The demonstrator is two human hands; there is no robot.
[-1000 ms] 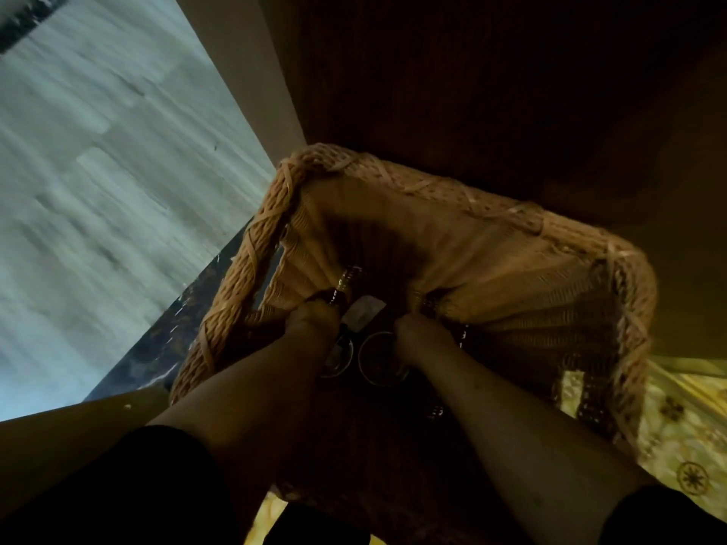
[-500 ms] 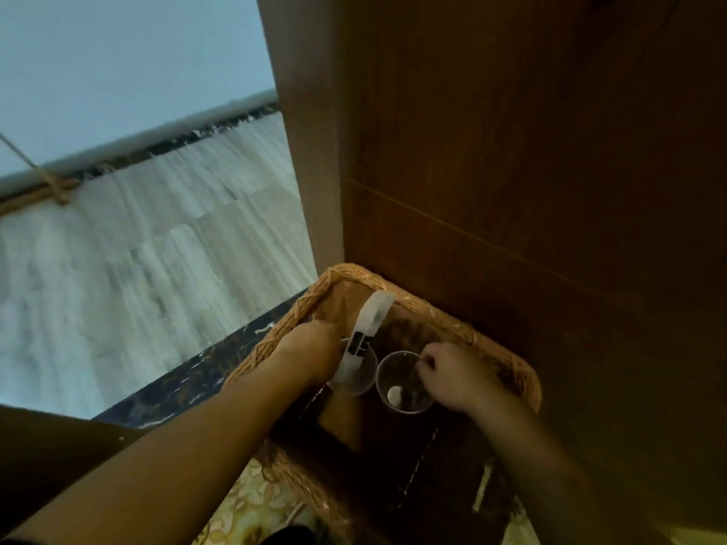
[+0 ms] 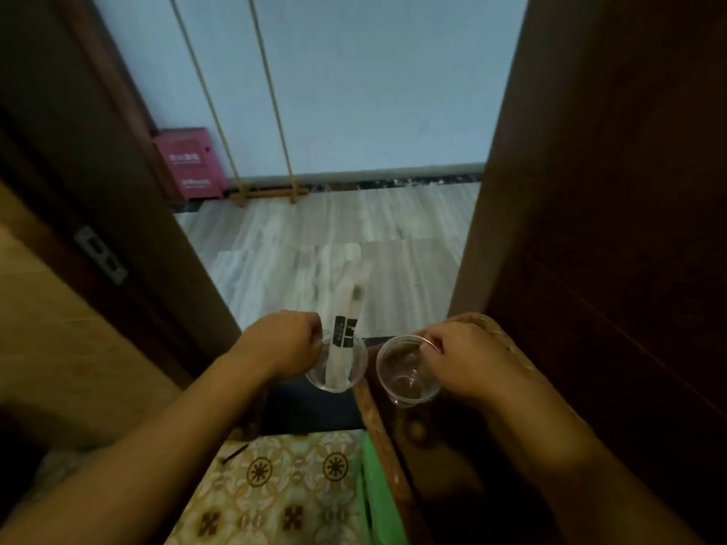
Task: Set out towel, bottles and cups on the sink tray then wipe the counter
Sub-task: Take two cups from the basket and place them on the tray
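My left hand grips the rim of a clear plastic cup that holds a long white wrapped packet with a black label, sticking up out of it. My right hand pinches the rim of a second clear plastic cup, which looks empty. Both cups are held in the air at mid-frame, side by side and apart. The wicker basket lies below my right hand, mostly hidden by my arm and in shadow. No towel, bottles or sink tray are visible.
A dark wooden door stands close on the right, a dark door frame on the left. Beyond lies a pale wood-look floor and a pink box by the wall. A patterned tile floor and a green edge are below.
Both hands have lifted the two cups up out of the wicker basket. My view has risen from the basket toward the doorway and the floor beyond.
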